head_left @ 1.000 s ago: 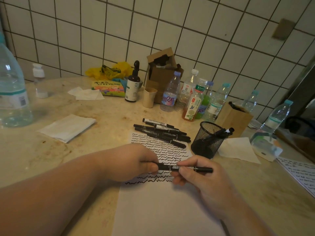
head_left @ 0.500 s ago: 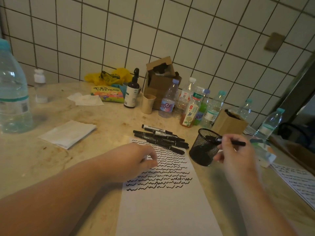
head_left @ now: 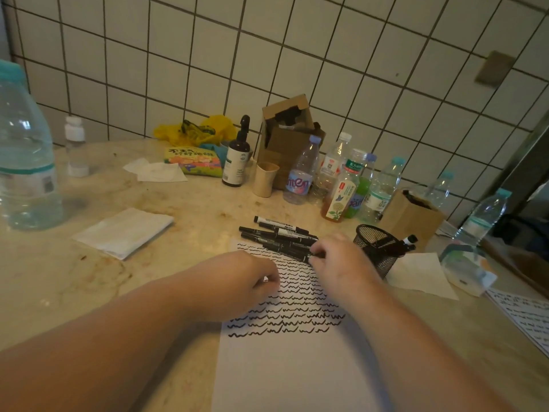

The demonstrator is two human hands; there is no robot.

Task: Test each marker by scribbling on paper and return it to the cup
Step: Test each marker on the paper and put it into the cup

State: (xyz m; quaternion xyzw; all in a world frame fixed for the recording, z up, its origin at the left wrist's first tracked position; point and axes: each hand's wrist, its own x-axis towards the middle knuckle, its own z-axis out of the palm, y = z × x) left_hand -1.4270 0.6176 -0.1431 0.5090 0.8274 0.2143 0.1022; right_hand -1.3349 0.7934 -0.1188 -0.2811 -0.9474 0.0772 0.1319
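Paper (head_left: 297, 367): white sheet lying flat on the beige stone surface (head_left: 89, 292), its far half covered in rows of black wavy scribbles, its near half blank.
Loose markers (head_left: 279, 236): pile of black markers lying on the surface at the far edge of the paper, roughly parallel, caps on as far as can be seen.
Cup (head_left: 377, 248): black wire-mesh cup, upright, just right of the paper; at least two markers (head_left: 408, 242) lean out of it to the right.
Left hand (head_left: 240, 281): resting on the left side of the paper, fingers loosely curled; whether it holds anything cannot be told.
Right hand (head_left: 338, 260): at the near right end of the marker pile, between pile and cup, fingertips pinching the end of one black marker (head_left: 300, 253) in the pile.
Background: folded white napkin (head_left: 124, 231) to the left, large water bottle (head_left: 26, 150) at far left, cluster of drink bottles (head_left: 341, 185) and a brown cardboard box (head_left: 288, 138) against the tiled wall.
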